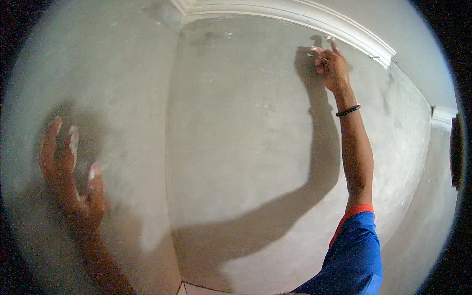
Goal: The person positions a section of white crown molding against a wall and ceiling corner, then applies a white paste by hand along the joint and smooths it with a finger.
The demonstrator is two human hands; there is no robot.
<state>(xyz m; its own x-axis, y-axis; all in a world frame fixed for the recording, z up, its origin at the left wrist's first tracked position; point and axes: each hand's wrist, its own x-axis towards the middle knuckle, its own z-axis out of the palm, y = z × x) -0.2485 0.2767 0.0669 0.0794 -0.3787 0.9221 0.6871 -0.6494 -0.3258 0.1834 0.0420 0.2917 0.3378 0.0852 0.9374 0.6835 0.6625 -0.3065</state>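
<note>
My right hand point(333, 68) is raised to the lower edge of a white moulded cornice point(344, 28) at the top of the wall. Its index finger points up at that edge with white paste on the tip. The thumb sticks out to the left, also smeared white, and the other fingers curl in; I see no tool in it. Low on the left, my left hand point(73, 172) has its fingers spread close to the left wall point(123, 98). White paste coats its fingertips and thumb. Whether it touches the wall I cannot tell.
The grey-green facing wall point(241, 132) meets the left wall in a corner. Along the cornice's right end shows a rough cut end, with bare wall and ceiling point(418, 34) beyond. A dark object point(456, 152) stands at the far right edge. My arm casts a large shadow.
</note>
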